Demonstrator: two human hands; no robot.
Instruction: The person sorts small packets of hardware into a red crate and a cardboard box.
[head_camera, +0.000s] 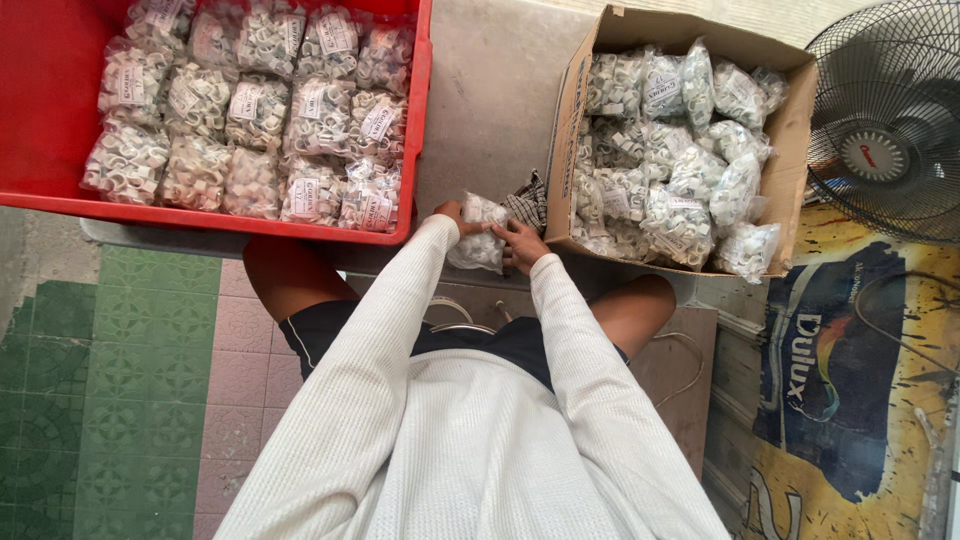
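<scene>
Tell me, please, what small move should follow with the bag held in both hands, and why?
Probably carry the small clear bag left into the red crate: both hands hold it between the cardboard box and that crate's labelled bags.

A white, waffle-knit long-sleeved top (470, 440) fills the lower centre of the frame, sleeves reaching the wrists; dark shorts (330, 335) show above it, knees bare.
</scene>
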